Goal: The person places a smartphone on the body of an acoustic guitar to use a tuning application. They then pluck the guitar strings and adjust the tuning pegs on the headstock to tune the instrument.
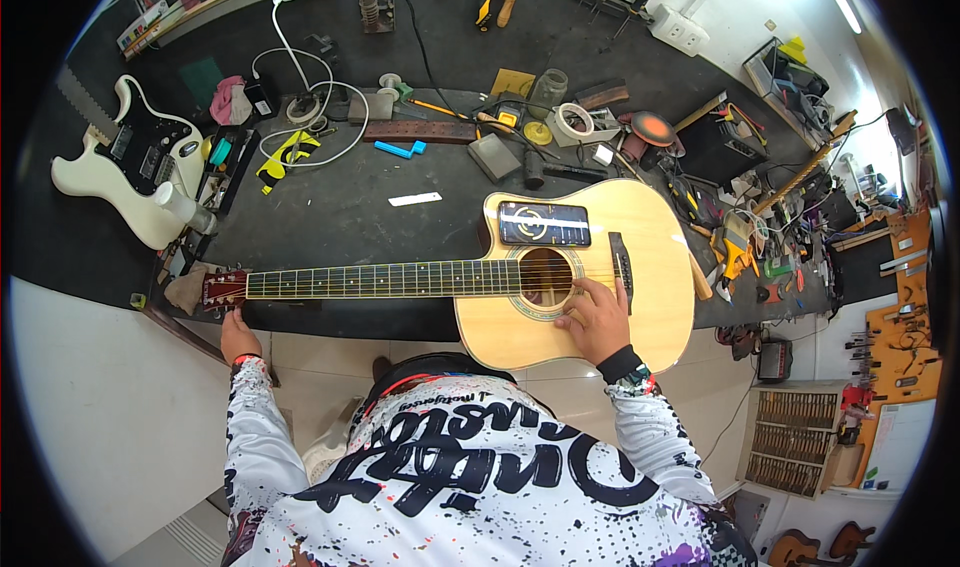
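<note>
An acoustic guitar (640, 237) with a pale natural top lies face up along the near edge of the bench, its neck (385, 280) pointing left. At the dark red headstock (224, 289), my left hand (241, 338) pinches a tuning peg on the near side, the peg mostly hidden by the fingertips. Over the strings beside the sound hole (546, 277), my right hand (598, 323) has its fingers apart and partly bent, with fingertips at the strings. A phone (544, 224) with a lit, dark screen showing a round dial rests on the guitar's upper body.
A brown cloth-like lump (186, 290) sits by the headstock. Behind the guitar are a sanding block (493, 157), a blue plastic piece (400, 150) and a white strip (414, 199). A white electric guitar body (125, 167) lies left; a yellow glue gun (737, 242) and cluttered tools lie right.
</note>
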The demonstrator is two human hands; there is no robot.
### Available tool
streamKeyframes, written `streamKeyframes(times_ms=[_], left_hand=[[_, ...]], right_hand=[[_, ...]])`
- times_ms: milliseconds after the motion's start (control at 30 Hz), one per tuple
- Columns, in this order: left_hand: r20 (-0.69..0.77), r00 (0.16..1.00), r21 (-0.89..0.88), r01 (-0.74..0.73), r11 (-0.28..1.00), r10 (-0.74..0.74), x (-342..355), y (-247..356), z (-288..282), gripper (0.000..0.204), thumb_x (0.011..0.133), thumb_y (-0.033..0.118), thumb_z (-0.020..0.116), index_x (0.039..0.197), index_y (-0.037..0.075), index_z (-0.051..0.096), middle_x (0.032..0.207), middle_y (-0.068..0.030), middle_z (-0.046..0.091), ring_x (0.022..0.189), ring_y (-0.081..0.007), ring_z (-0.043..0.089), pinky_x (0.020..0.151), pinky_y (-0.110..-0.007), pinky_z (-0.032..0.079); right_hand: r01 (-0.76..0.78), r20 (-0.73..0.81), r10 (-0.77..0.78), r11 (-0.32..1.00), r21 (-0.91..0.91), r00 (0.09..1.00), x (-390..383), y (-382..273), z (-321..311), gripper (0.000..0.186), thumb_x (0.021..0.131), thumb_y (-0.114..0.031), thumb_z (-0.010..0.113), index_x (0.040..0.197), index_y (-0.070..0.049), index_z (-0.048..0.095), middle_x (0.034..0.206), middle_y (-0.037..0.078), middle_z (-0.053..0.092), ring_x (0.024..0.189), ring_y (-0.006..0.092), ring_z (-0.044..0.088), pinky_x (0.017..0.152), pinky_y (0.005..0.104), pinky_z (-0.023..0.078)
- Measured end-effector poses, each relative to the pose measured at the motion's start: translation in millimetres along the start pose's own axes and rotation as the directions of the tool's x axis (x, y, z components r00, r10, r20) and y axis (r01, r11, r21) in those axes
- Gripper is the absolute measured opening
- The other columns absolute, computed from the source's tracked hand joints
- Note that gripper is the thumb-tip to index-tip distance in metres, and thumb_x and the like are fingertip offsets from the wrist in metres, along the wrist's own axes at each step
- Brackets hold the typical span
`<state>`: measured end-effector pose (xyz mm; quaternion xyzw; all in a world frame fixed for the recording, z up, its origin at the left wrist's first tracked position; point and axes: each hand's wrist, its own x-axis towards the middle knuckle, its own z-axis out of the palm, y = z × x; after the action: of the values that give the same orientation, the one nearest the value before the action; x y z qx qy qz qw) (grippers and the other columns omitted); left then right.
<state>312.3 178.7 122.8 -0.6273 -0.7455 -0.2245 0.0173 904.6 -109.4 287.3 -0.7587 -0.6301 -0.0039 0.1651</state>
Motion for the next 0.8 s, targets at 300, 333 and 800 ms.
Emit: streamKeyframes(times_ms=[300, 333, 800], left_hand=[[0.035, 0.999, 0.104, -0.017, 0.994, 0.014, -2.1, 9.7, -17.1, 0.036, 0.109, 0.038, 0.044, 0.108, 0.009, 0.066, 0.105, -0.0167, 0.071, 0.092, -0.0440, 0.067, 0.077, -0.054, 0.053], [0.039, 0.999, 0.092, -0.011, 0.996, 0.007, -2.1, 11.1, -17.5, 0.036, 0.109, 0.038, 0.044, 0.108, 0.009, 0.066, 0.106, -0.0163, 0.071, 0.092, -0.0440, 0.067, 0.077, -0.054, 0.053], [0.045, 0.999, 0.172, -0.013, 0.985, 0.006, -2.8, 11.5, -14.7, 0.036, 0.109, 0.040, 0.042, 0.111, 0.012, 0.065, 0.106, -0.0128, 0.072, 0.093, -0.0395, 0.068, 0.077, -0.051, 0.052]], right_hand=[[-0.032, -0.003, 0.032, 0.999, 0.036, 0.999, 2.2, -4.5, -1.6, 0.040, 0.078, -0.031, 0.083, 0.111, -0.014, 0.068, 0.127, 0.003, 0.064, 0.123, 0.0239, 0.058, 0.117, 0.0618, 0.027], [-0.030, -0.003, 0.030, 0.999, 0.030, 1.000, 2.1, -4.1, -1.3, 0.042, 0.078, -0.031, 0.083, 0.113, -0.014, 0.068, 0.127, 0.003, 0.064, 0.124, 0.0238, 0.058, 0.118, 0.0616, 0.027], [-0.037, 0.010, 0.037, 0.999, 0.034, 0.999, 1.7, -5.0, -3.1, 0.049, 0.078, -0.030, 0.084, 0.121, -0.016, 0.066, 0.127, 0.003, 0.063, 0.123, 0.0240, 0.058, 0.117, 0.0616, 0.028]])
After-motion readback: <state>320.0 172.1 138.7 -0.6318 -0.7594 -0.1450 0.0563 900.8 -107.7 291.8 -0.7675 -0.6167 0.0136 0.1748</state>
